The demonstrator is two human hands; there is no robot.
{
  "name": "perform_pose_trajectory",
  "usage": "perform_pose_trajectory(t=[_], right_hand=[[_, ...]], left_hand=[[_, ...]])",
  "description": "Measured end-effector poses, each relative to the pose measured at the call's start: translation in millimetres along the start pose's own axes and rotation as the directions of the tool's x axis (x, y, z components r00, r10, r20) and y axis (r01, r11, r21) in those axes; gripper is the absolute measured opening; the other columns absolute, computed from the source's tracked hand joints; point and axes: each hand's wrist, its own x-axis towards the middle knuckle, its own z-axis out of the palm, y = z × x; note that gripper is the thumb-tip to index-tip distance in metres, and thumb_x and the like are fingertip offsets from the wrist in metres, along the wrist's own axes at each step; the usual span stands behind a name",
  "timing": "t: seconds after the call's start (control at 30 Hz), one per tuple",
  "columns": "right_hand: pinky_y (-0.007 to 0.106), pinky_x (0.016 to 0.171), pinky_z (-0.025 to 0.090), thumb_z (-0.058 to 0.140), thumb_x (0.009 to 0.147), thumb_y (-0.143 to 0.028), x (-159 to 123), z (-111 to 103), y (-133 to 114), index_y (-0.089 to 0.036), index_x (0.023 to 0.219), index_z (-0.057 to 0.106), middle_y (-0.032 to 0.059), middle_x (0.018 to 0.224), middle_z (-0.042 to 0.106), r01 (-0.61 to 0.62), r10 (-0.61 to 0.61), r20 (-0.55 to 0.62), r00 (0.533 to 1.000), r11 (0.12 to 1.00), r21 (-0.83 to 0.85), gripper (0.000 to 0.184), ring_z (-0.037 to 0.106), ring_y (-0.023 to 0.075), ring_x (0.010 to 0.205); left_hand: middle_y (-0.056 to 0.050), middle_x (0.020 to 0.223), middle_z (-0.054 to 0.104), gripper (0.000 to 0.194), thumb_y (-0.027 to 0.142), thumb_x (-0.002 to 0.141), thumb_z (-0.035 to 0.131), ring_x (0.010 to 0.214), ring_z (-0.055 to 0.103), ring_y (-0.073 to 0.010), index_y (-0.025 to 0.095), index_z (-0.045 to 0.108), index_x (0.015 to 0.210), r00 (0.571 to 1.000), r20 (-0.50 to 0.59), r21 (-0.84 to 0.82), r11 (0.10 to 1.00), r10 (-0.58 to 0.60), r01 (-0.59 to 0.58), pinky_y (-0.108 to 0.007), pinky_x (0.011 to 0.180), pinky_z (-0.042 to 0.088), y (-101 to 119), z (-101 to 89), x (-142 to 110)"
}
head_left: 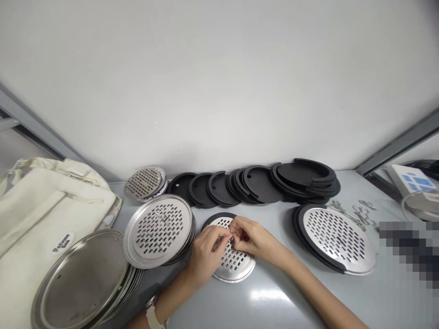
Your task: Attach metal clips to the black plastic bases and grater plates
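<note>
A small perforated metal disc (236, 267) lies on a black ring (219, 217) in the middle of the grey table (274, 301). Both hands meet above it. My left hand (207, 253) is closed in a pinch over the disc's upper part. My right hand (252, 237) is also pinched, fingertips touching those of the left, on a tiny metal piece that I cannot make out. A watch sits on my left wrist.
A stack of perforated discs (159, 230) and plain steel lids (85, 281) lie left, by a cream bag (41, 214). Black rings (260, 183) line the wall. A large perforated disc on a black ring (338, 240) and metal clips (356, 212) lie right.
</note>
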Motion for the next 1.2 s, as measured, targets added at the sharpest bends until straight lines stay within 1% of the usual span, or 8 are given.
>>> perform_pose_trajectory(t=[0.23,0.3,0.4,0.47,0.63,0.8,0.97,1.2], right_hand=[[0.02,0.057,0.037,0.056,0.07,-0.006,0.3,1.0,0.4,-0.019,0.082,0.051,-0.003,0.071,0.053,-0.028,0.027,0.012,1.0,0.996,0.083,0.018,0.048,0.0111,0.063],[0.02,0.057,0.037,0.055,0.074,-0.008,0.1,-0.7,-2.9,-0.019,0.082,0.051,-0.003,0.071,0.052,-0.028,0.027,0.009,1.0,0.994,0.105,0.015,0.047,0.0109,0.063],[0.021,0.059,0.038,0.051,0.084,-0.015,-0.5,-4.7,-8.7,-0.019,0.084,0.05,-0.002,0.072,0.053,0.005,-0.006,0.006,1.0,0.99,0.142,0.004,0.048,0.0114,0.065],[0.022,0.061,0.039,0.048,0.088,-0.017,-0.6,-6.8,-11.1,-0.019,0.085,0.05,-0.0014,0.074,0.053,0.029,-0.03,0.004,1.0,0.987,0.157,0.004,0.048,0.0117,0.067],[0.022,0.065,0.04,0.052,0.088,-0.019,1.3,-7.0,-9.8,-0.02,0.088,0.048,-0.0014,0.078,0.053,0.061,-0.055,-0.04,0.998,0.982,0.177,0.004,0.049,0.0118,0.07],[0.022,0.065,0.041,0.051,0.09,-0.023,2.3,-4.8,-7.5,-0.019,0.087,0.052,-0.0011,0.077,0.056,0.066,-0.06,-0.036,0.998,0.984,0.163,0.005,0.05,0.0115,0.07],[0.022,0.064,0.04,0.052,0.088,-0.019,1.9,-3.9,-6.6,-0.019,0.086,0.052,-0.0018,0.076,0.055,0.057,-0.053,-0.031,0.998,0.99,0.133,0.002,0.049,0.0115,0.069],[0.022,0.06,0.036,0.051,0.087,-0.019,3.8,-0.6,-0.8,-0.019,0.082,0.047,-0.0037,0.071,0.048,0.023,-0.015,-0.043,0.999,0.98,0.199,0.006,0.043,0.0104,0.065]], left_hand=[[-0.001,0.081,0.065,0.012,0.01,0.09,0.049,0.08,0.063,-0.0142,0.02,0.056,0.088,0.991,0.048,0.068,0.99,0.123,-0.127,-0.028,0.079,0.048,-3.8,0.5,-2.6],[-0.002,0.084,0.066,0.014,0.008,0.09,0.048,0.084,0.063,-0.0144,0.02,0.055,0.09,0.989,0.051,0.078,0.987,0.139,-0.143,-0.029,0.083,0.047,-4.6,-0.9,-1.8],[-0.002,0.089,0.065,0.016,0.006,0.09,0.048,0.09,0.062,-0.0148,0.02,0.054,0.093,0.991,0.018,0.067,0.988,0.136,-0.137,-0.03,0.086,0.047,-4.4,-4.1,0.6],[-0.003,0.091,0.065,0.014,0.007,0.091,0.047,0.092,0.062,-0.0149,0.02,0.053,0.093,0.993,-0.009,0.043,0.993,0.114,-0.114,-0.03,0.086,0.047,-4.0,-5.3,1.9],[-0.004,0.092,0.063,0.013,0.009,0.092,0.045,0.093,0.061,-0.0144,0.019,0.053,0.095,0.998,-0.015,-0.033,0.998,0.056,-0.057,-0.028,0.085,0.049,-4.6,-2.9,2.4],[-0.003,0.092,0.063,0.013,0.008,0.091,0.048,0.093,0.061,-0.0139,0.018,0.053,0.096,0.995,-0.051,-0.054,0.994,0.088,-0.09,-0.028,0.086,0.049,-5.5,-1.5,2.8],[-0.003,0.092,0.064,0.013,0.007,0.09,0.051,0.093,0.061,-0.0137,0.018,0.053,0.097,0.994,-0.053,-0.035,0.995,0.092,-0.094,-0.027,0.085,0.049,-5.6,-1.8,2.3],[-0.003,0.09,0.065,0.016,0.005,0.089,0.051,0.09,0.062,-0.0141,0.018,0.054,0.097,0.988,-0.025,-0.003,0.988,0.155,-0.155,-0.029,0.084,0.049,-4.7,0.8,-0.2]])
